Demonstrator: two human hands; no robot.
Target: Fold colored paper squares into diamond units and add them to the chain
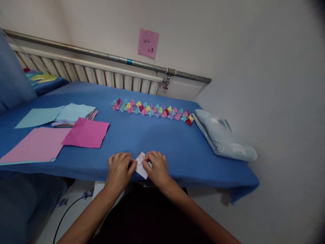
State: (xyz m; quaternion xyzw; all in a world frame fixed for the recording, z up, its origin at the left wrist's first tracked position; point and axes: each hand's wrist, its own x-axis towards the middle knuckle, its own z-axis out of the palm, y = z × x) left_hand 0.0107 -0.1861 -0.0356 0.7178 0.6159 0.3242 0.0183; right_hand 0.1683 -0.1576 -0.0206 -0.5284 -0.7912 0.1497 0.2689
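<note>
A small folded square of pale paper [141, 170] lies near the front edge of the blue-covered table [122, 135], one corner pointing toward me. My left hand [120, 169] pinches its left corner between thumb and fingers. On the opposite side, my right hand [157, 169] presses its thumb and fingertips onto the paper, covering the right part. Creases show across the paper's middle. Beyond my hands, several small folded paper pieces [152, 111] in pink, teal, yellow, purple and red stand in rows.
To the left lie a magenta sheet [87, 133], pink sheets [38, 145] and a stack of light-blue-topped paper [74, 113]. A folded grey-green blanket [223, 137] rests at the right end. Behind the table are a radiator [101, 75] and a metal pipe [101, 54].
</note>
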